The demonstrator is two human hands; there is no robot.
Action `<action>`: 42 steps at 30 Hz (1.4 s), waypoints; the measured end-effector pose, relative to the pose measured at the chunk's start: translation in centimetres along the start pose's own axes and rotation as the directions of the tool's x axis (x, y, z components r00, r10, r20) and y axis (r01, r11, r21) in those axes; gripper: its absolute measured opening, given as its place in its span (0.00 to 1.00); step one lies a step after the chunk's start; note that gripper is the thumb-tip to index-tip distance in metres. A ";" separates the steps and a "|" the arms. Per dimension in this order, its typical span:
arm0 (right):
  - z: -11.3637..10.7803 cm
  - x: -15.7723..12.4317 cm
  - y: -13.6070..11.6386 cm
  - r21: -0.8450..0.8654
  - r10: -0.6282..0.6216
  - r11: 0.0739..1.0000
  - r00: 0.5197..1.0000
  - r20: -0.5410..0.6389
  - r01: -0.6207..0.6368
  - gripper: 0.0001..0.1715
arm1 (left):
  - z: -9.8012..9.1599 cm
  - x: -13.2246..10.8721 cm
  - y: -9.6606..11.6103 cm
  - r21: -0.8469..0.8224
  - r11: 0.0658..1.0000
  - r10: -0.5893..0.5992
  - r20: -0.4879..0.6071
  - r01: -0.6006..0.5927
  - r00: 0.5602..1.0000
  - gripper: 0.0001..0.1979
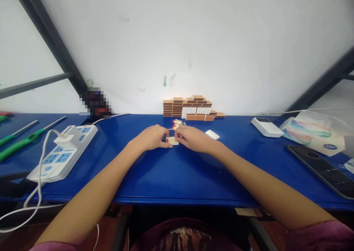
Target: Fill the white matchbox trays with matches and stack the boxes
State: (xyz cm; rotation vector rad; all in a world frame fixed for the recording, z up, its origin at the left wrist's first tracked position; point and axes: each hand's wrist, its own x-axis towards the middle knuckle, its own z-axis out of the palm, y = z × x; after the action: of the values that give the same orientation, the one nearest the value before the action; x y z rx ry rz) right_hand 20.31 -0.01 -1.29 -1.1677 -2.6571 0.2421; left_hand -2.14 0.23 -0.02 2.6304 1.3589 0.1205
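Note:
A small open matchbox tray (172,140) with matches inside lies on the blue table between my hands. My left hand (154,137) holds its left end between thumb and fingers. At the tray's right side, my right hand (191,137) has its fingertips pinched together over the matches; what they grip is too small to make out. Just behind my hands is a loose pile of red-tipped matches (177,124). A white matchbox piece (212,134) lies to the right of my right hand.
Stacked matchboxes (197,109) stand against the wall. A power strip (65,153) with white cables and green-handled tools (26,142) lie left. On the right are a white device (267,127), a plastic packet (312,133) and a phone (322,170).

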 end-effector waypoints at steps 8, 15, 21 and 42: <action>0.1 0.1 -0.8 0.010 0.038 0.999 0.999 -0.011 -0.038 0.02 | 0.0 0.0 0.0 -0.012 1.000 0.023 -0.004 -0.023 1.000 0.18; -0.3 0.0 -0.9 0.000 0.031 1.000 0.999 -0.034 -0.031 0.06 | 0.1 0.1 0.0 -0.082 0.996 0.048 0.005 -0.048 0.999 0.17; -0.8 0.0 0.9 -0.001 0.047 0.999 0.989 -0.143 -0.048 0.10 | -0.2 0.0 0.0 -0.099 0.994 0.054 -0.009 -0.055 0.998 0.17; -4.5 -2.7 16.4 0.156 0.710 0.638 0.498 -0.498 -0.754 0.14 | 1.0 0.4 0.5 -0.170 0.985 0.036 -0.023 -0.039 0.999 0.20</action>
State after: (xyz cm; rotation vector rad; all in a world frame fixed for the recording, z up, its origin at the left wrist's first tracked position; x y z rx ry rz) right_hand 34.81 9.20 -1.26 -2.0134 -1.5671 -0.0643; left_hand -1.32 0.14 -0.93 2.5191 1.2461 0.2567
